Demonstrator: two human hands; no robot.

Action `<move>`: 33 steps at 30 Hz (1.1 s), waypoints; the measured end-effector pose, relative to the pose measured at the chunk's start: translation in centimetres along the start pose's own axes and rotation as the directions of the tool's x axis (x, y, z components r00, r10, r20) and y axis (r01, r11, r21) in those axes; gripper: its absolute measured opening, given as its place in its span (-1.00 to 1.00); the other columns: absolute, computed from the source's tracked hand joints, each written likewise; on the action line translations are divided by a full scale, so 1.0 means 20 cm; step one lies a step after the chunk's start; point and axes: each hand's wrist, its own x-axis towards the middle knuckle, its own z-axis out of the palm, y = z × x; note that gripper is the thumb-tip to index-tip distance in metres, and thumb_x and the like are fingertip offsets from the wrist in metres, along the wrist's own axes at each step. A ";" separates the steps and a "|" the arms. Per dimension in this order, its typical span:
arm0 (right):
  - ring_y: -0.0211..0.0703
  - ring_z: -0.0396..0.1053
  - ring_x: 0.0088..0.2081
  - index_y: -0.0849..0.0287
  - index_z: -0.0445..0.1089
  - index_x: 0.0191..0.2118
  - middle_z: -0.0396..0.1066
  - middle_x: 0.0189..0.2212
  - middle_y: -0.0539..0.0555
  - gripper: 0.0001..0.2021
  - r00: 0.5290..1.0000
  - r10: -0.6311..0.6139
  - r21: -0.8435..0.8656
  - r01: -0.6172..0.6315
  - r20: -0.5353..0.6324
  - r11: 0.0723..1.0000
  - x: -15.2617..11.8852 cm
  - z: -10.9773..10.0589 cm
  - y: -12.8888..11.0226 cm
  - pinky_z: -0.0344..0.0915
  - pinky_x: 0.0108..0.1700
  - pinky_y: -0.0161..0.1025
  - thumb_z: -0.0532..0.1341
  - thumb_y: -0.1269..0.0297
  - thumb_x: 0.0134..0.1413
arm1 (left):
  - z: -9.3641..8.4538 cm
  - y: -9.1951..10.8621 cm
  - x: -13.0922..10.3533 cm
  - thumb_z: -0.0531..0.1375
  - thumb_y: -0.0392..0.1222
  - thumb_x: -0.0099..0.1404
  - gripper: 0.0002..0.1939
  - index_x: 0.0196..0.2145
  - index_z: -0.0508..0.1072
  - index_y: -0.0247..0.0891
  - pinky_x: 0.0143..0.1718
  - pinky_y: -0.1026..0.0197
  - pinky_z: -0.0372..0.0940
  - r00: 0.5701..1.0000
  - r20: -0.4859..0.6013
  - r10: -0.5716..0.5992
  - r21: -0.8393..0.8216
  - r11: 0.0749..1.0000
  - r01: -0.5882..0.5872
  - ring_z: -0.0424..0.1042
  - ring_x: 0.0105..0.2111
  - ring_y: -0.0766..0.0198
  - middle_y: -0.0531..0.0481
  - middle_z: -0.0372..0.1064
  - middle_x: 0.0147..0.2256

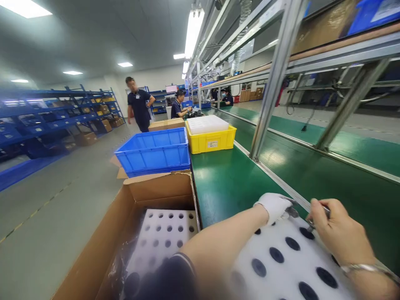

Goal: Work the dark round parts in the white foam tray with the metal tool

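Head view, near edge: a white foam tray (pixel 290 258) with rows of round dark holes lies on the green table (pixel 225 183), partly covered by both forearms. Left hand (pixel 273 206), in a white glove, rests on the tray's far edge; its fingers are curled down onto the foam, and whether they pinch anything there cannot be told. Right hand (pixel 339 233), bare with a metal watch band at the wrist, sits at the tray's far right corner; its fingers are clenched on a small metal part (pixel 315 218), whose tip stands over one of the holes.

Near left, just beside the table, an open cardboard box (pixel 125 233) holds another perforated foam tray (pixel 162 239) inside a clear plastic liner.

Farther along the table's left side stands a blue plastic crate (pixel 154 152). Just right of it is a yellow bin (pixel 211 139) filled with white trays. A closed carton (pixel 167 123) lies behind the blue crate.

An angled metal post (pixel 275 79) rises from the table to an overhead shelf frame.

Far left, blue storage racks (pixel 56 116) line the wall. In the aisle a person in dark clothing (pixel 139 104) stands, and another person (pixel 178 106) sits at the line beyond.
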 end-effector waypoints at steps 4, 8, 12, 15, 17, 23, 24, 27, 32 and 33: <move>0.00 0.32 -0.54 0.06 0.20 -0.38 0.35 -0.59 0.07 -0.82 0.996 -0.009 0.190 0.025 -0.085 0.982 -0.07 0.00 -0.05 0.17 -0.41 -0.14 0.07 0.07 0.08 | 0.01 0.02 -0.06 0.05 -0.42 0.13 -0.64 -0.14 0.49 -0.43 -0.70 0.37 -0.02 0.999 -0.033 0.033 0.021 0.999 -0.032 0.15 -0.71 0.45 0.02 0.32 -0.60; -0.22 0.30 -0.54 0.11 0.19 -0.43 0.34 -0.56 0.00 -0.71 1.000 -0.017 0.646 0.023 -0.016 0.763 -0.09 0.04 -0.09 0.24 -0.44 -0.30 0.08 0.00 0.15 | -0.01 0.00 -0.04 0.01 -0.39 0.18 -0.62 -0.05 0.41 -0.43 -0.71 0.38 -0.12 0.999 0.028 0.035 -0.013 0.999 -0.035 0.01 -0.75 0.50 0.09 0.25 -0.63; -0.35 0.10 -0.69 0.16 0.15 -0.62 0.15 -0.71 -0.06 -0.58 0.996 0.081 0.866 -0.071 0.036 0.495 -0.06 0.09 -0.10 0.08 -0.64 -0.37 0.19 0.02 0.09 | -0.01 -0.03 -0.02 0.01 -0.36 0.17 -0.62 -0.05 0.37 -0.46 -0.71 0.37 -0.20 0.997 0.062 0.044 -0.034 0.999 -0.042 -0.03 -0.76 0.50 0.10 0.21 -0.65; -0.38 -0.02 -0.75 0.16 0.12 -0.68 0.07 -0.77 -0.09 -0.55 0.992 0.117 0.889 -0.090 0.042 0.448 -0.03 0.11 -0.10 -0.07 -0.72 -0.38 0.18 0.04 0.09 | -0.01 -0.03 -0.04 0.03 -0.33 0.17 -0.64 -0.08 0.37 -0.45 -0.71 0.37 -0.23 0.997 0.065 0.050 -0.038 0.998 -0.048 -0.05 -0.76 0.50 0.10 0.20 -0.65; -0.39 -0.08 -0.77 0.14 0.10 -0.69 0.01 -0.79 -0.11 -0.56 0.991 0.116 0.910 -0.103 0.061 0.403 -0.02 0.12 -0.10 -0.17 -0.74 -0.38 0.16 0.06 0.09 | 0.00 -0.02 -0.05 0.05 -0.31 0.16 -0.66 -0.09 0.37 -0.42 -0.70 0.38 -0.23 0.997 0.064 0.051 -0.035 0.998 -0.049 -0.06 -0.76 0.51 0.11 0.18 -0.64; -0.39 -0.08 -0.75 0.17 0.10 -0.74 -0.01 -0.82 -0.09 -0.53 0.988 -0.030 0.930 -0.135 0.154 0.342 -0.07 0.11 -0.10 -0.19 -0.71 -0.38 0.19 0.10 0.06 | 0.00 -0.02 -0.05 0.05 -0.31 0.18 -0.73 -0.17 0.40 -0.38 -0.69 0.37 -0.22 0.997 0.064 0.053 -0.024 0.998 -0.051 -0.06 -0.74 0.50 0.14 0.10 -0.67; -0.40 -0.07 -0.75 0.18 0.11 -0.75 0.00 -0.82 -0.08 -0.53 0.984 -0.057 0.929 -0.140 0.169 0.343 -0.08 0.10 -0.11 -0.17 -0.70 -0.38 0.22 0.12 0.05 | 0.00 -0.02 -0.05 0.06 -0.31 0.18 -0.74 -0.18 0.41 -0.38 -0.69 0.37 -0.22 0.997 0.062 0.053 -0.021 0.998 -0.051 -0.05 -0.74 0.49 0.15 0.07 -0.68; -0.41 -0.15 -0.76 0.16 0.08 -0.75 -0.06 -0.82 -0.11 -0.53 0.983 -0.067 0.940 -0.141 0.170 0.312 -0.08 0.09 -0.11 -0.24 -0.71 -0.38 0.18 0.09 0.05 | 0.01 -0.03 -0.05 0.04 -0.33 0.17 -0.72 -0.17 0.41 -0.38 -0.70 0.36 -0.21 0.998 0.044 0.055 -0.015 0.998 -0.054 -0.04 -0.75 0.48 0.14 0.10 -0.68; -0.41 -0.18 -0.76 0.16 0.09 -0.72 -0.06 -0.81 -0.12 -0.55 0.978 -0.091 0.948 -0.157 0.189 0.278 -0.07 0.09 -0.13 -0.28 -0.71 -0.38 0.14 0.08 0.08 | 0.03 -0.03 -0.05 0.00 -0.37 0.15 -0.70 -0.18 0.41 -0.40 -0.71 0.35 -0.19 0.997 0.026 0.076 0.001 0.997 -0.076 -0.04 -0.77 0.48 0.13 0.14 -0.69; -0.41 -0.15 -0.75 0.17 0.12 -0.73 -0.03 -0.81 -0.10 -0.55 0.972 -0.111 0.943 -0.167 0.206 0.288 -0.08 0.09 -0.14 -0.28 -0.70 -0.38 0.17 0.10 0.07 | 0.03 -0.03 -0.05 0.00 -0.37 0.15 -0.71 -0.21 0.42 -0.40 -0.71 0.36 -0.18 0.996 0.025 0.083 0.009 0.997 -0.083 -0.03 -0.77 0.47 0.15 0.11 -0.70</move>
